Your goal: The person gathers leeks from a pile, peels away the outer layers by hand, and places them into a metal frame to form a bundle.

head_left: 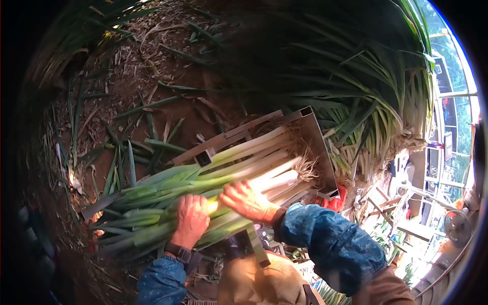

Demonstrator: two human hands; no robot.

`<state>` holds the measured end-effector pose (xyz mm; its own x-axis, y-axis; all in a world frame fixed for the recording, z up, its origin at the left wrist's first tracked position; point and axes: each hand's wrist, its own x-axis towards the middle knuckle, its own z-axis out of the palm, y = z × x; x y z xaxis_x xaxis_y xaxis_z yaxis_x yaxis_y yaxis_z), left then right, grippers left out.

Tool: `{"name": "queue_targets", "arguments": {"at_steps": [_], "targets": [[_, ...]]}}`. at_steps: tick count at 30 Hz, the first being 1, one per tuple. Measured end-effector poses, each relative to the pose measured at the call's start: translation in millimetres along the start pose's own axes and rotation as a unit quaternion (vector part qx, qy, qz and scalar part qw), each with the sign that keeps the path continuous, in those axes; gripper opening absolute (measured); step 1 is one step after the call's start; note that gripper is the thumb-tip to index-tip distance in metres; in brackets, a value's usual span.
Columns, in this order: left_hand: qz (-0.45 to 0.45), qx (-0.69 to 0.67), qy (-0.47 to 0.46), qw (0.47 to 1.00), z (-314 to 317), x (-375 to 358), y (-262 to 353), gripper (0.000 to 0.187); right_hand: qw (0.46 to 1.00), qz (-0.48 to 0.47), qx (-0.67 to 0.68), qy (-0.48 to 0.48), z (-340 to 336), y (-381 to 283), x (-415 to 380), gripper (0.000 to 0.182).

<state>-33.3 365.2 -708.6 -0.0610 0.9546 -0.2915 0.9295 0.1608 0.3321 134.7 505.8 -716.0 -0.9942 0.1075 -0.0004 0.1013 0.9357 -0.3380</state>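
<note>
A thick bundle of long green onions (168, 189) lies in a metal frame (317, 147), green tops to the left and white stems with stringy roots (306, 168) to the right. My left hand (192, 219) is closed over the green part of the near stalks, a dark watch on its wrist. Further right, my right hand (248, 202) curls round stalks where green turns to white, close to my left hand. Both palms and the undersides of the fingers are hidden. Blue patterned sleeves cover both forearms.
A large heap of untrimmed green onions (366, 86) stands behind the frame at the right. Cut leaves (152, 109) and dry scraps litter the brown ground at the left. A red plastic piece (335, 199) hangs by the frame's right corner. Bright windows line the far right.
</note>
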Motion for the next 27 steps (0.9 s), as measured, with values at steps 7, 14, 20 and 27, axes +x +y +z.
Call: {"name": "queue_targets", "arguments": {"at_steps": [7,14,20,27], "targets": [[-0.026,0.087,0.085,0.992,13.4,1.0,32.5,0.052,0.999,0.046,0.025,0.001,-8.2,-2.3,-19.4,0.036],[-0.109,-0.041,-0.015,0.993,-32.3,-53.6,55.5,0.028,0.995,0.028,0.045,-0.079,-66.6,-18.4,-39.6,0.037],[-0.14,-0.016,-0.065,0.988,-104.5,-87.4,55.5,0.026,0.993,0.019,0.099,-0.06,-90.8,-17.1,-36.2,0.042],[-0.134,0.069,-0.019,0.988,-122.5,-28.1,16.5,0.029,0.993,0.044,0.11,-0.004,-64.8,33.5,20.8,0.036]]}}
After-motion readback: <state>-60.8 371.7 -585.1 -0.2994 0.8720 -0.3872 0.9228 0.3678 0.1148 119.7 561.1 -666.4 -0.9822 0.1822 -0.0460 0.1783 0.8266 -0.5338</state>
